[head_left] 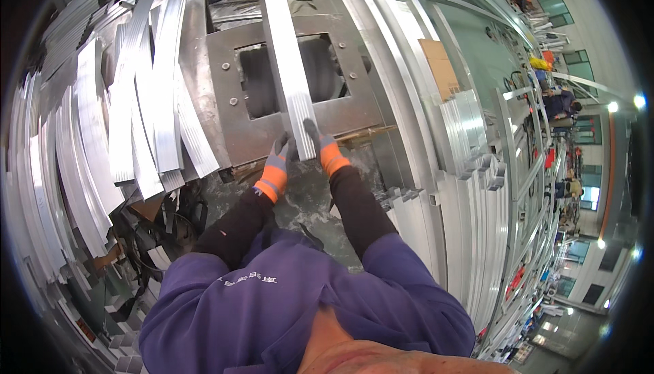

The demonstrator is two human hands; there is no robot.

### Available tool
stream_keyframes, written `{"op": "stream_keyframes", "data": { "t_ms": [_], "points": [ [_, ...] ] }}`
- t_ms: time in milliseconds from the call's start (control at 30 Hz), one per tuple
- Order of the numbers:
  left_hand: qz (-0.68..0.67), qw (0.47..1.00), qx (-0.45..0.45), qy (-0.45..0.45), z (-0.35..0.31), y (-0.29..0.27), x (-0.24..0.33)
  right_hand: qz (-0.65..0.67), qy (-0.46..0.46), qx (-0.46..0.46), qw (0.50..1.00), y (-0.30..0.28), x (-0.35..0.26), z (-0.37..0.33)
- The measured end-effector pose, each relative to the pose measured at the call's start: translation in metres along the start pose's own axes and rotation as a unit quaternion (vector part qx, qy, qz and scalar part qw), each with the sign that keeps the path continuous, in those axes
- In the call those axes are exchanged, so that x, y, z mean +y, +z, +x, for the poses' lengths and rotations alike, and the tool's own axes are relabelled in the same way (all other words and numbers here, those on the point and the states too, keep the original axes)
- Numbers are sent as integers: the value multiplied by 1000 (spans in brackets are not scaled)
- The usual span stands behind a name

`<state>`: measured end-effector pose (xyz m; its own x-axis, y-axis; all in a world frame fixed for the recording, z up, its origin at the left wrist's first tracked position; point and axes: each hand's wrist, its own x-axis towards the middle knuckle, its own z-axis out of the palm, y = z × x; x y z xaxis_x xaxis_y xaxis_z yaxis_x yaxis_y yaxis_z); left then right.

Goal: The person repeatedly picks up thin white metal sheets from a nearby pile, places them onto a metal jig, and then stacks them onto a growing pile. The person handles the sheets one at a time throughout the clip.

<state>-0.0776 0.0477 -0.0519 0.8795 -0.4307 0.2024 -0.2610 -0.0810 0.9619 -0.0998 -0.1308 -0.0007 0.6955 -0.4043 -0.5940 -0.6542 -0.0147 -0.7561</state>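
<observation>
Together, left hand (275, 167) and right hand (330, 152) flank a bar (288, 60) spanning an opening (323, 69).

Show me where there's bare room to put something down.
Bare strips lie on the steel plate, between its dark opening and its left and right edges, bolts aside. Crowded: where the long bar crosses, the silver pile at left, the stacked bars at right.

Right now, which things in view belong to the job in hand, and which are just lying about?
In use:
- long silver metal bar, its near end between the gloved left hand and right hand
- metal plate with a square opening, under the bar

Apparently lying about:
- loose metal profiles on the left
- stacked profiles on the right
- brown cardboard
</observation>
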Motion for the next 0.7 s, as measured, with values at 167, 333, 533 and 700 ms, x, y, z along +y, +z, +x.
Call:
{"op": "stream_keyframes", "data": {
  "t_ms": [167,333,533,700],
  "points": [
    [-1,986,-99,-137,30,-60,50,-65,-14,45,997,22,-68,69],
    [-28,995,35,-90,72,-59,52,-85,33,32,995,22,-81,83],
    [354,927,56,108,181,-27,63,-216,-107,38,970,5,-3,19],
    [619,782,-9,-76,221,7,90,-127,6,65,990,-6,82,-74]
  ]
}}
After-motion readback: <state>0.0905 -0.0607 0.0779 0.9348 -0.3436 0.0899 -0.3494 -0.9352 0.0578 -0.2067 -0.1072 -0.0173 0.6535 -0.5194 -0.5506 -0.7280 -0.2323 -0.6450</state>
